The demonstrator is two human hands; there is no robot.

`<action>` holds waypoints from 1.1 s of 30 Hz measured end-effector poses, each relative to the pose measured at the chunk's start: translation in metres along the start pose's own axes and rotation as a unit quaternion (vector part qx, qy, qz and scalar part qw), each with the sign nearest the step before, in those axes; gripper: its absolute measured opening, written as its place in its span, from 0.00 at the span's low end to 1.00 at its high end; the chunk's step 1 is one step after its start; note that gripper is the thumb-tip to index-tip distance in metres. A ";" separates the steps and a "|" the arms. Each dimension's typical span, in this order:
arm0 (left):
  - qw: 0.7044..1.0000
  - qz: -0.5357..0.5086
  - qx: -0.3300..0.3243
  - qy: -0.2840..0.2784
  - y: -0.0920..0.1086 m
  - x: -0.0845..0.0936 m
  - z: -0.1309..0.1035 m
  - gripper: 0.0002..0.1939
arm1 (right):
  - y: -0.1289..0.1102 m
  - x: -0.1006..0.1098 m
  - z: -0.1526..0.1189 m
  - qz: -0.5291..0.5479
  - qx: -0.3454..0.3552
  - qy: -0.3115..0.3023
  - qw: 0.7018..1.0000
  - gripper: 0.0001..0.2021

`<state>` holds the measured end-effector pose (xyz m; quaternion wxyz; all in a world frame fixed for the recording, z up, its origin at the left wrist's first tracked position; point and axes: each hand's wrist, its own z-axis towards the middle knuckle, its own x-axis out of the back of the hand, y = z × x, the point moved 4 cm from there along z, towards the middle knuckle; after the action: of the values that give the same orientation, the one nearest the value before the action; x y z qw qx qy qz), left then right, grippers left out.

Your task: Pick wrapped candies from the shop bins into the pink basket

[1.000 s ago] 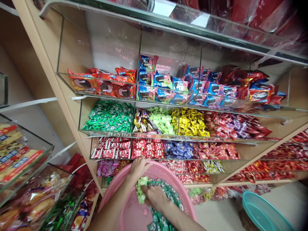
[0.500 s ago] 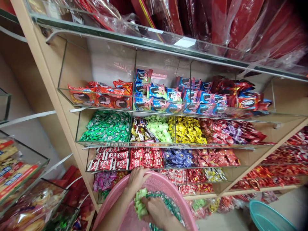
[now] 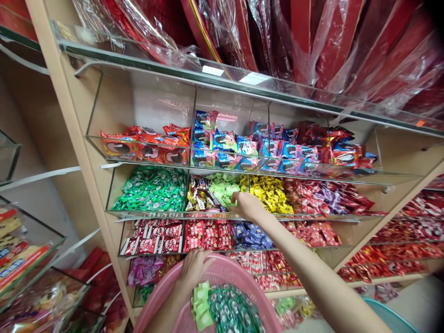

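My left hand (image 3: 196,268) is closed over the far left rim of a pink plastic basket (image 3: 274,314) below the shelves. Inside the basket lie light green wrapped candies (image 3: 201,305) on the left and dark green wrapped candies (image 3: 236,307) beside them. My right hand (image 3: 248,206) reaches up to the shelf, its fingers curled at the front of a pile of light green candies (image 3: 222,187). A little light green shows at its fingertips, which are partly hidden. Yellow-wrapped candies (image 3: 270,192) are just right of this hand, and brown-and-gold wrapped sweets (image 3: 201,194) lie to the left.
Glass-fronted compartments hold green candies (image 3: 152,189), red packets (image 3: 208,236), blue candies (image 3: 253,236) and cookie packs (image 3: 225,141). Glass shelf edges (image 3: 243,173) run above and below my right hand. A teal basin (image 3: 385,312) stands on the floor at lower right.
My right hand has left the basket and risen to the light green pile on the shelf. My left hand stays on the basket rim. The view has shifted slightly.
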<state>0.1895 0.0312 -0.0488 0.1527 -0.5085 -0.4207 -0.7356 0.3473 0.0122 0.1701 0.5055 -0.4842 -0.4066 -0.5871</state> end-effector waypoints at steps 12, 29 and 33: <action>1.000 0.003 0.014 0.002 -0.004 -0.005 0.000 0.19 | 0.002 -0.007 0.016 -0.005 -0.034 -0.049 0.998 0.07; 1.000 0.013 -0.006 0.009 -0.001 -0.004 -0.001 0.20 | 0.002 -0.007 -0.066 0.493 0.051 0.046 0.867 0.15; 1.000 0.013 -0.007 0.000 0.001 -0.004 -0.001 0.19 | -0.026 -0.094 -0.107 0.564 0.019 -0.210 0.799 0.10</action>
<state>0.1912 0.0292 -0.0526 0.1587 -0.5144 -0.4093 -0.7367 0.3065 -0.0685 0.0565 0.6585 -0.7295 -0.1689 -0.0747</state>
